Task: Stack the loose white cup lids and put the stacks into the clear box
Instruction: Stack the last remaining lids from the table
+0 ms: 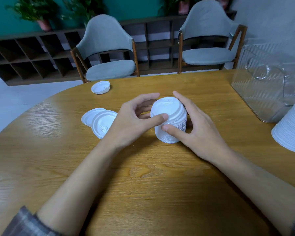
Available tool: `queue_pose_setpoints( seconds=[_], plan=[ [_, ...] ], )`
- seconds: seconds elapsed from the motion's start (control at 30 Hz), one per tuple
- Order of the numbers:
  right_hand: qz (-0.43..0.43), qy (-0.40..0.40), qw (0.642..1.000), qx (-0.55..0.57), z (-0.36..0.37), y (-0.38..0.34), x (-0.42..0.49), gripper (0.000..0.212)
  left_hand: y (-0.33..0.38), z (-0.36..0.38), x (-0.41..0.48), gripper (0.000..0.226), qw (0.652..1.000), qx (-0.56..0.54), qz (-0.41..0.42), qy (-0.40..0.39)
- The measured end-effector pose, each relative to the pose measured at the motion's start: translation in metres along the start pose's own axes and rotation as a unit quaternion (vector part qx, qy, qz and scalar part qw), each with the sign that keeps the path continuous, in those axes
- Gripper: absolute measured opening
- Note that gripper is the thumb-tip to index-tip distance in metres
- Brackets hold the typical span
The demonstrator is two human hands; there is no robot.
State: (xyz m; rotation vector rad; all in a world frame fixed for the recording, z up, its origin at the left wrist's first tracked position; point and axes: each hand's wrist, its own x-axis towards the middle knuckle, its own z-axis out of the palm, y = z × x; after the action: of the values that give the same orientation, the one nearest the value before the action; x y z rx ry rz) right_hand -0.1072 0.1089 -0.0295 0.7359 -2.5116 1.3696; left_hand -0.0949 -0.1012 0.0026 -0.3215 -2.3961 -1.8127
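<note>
1. The lid stack (168,120) leans a bit, so I'd square it up first: squeeze evenly from both sides and keep it upright.
2. Left hand (131,120) is clamped round it, thumb near the top rim. Right hand (199,133) grips lower, thumb on the side.
3. The stack sits mid-table with the clear box (262,86) well off right, and loose lids (102,123) wait on the left.

We held a stack of white cup lids (168,120) on the wooden table (143,184), left hand (131,120) and right hand (199,130) curled round it. Loose lids (100,123) lay just left of it; the clear box (266,86) stood at the far right.
</note>
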Motion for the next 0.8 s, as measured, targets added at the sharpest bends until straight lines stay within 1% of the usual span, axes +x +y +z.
queue_pose_setpoints(
  seconds=[0.1,0.2,0.4,0.63,0.8],
  plan=[
    [0.002,-0.006,1.0,0.01,-0.001,-0.001,0.0,0.097,0.0,0.005,-0.001,0.056,1.0,0.002,0.007,0.024],
    [-0.008,-0.008,1.0,-0.004,0.0,0.001,0.0,0.096,-0.003,0.007,-0.001,0.054,0.999,0.0,0.017,0.037],
    [-0.007,-0.006,1.0,-0.014,0.001,0.002,0.0,0.092,-0.005,0.009,-0.002,0.056,0.994,0.069,0.049,0.064],
    [-0.002,0.01,1.0,0.015,0.004,0.004,-0.002,0.092,-0.01,0.01,-0.002,0.06,0.986,0.14,0.067,0.061],
    [-0.006,0.021,1.0,0.008,0.006,0.006,-0.001,0.09,-0.011,0.009,-0.002,0.054,0.983,0.164,0.067,0.042]
  ],
)
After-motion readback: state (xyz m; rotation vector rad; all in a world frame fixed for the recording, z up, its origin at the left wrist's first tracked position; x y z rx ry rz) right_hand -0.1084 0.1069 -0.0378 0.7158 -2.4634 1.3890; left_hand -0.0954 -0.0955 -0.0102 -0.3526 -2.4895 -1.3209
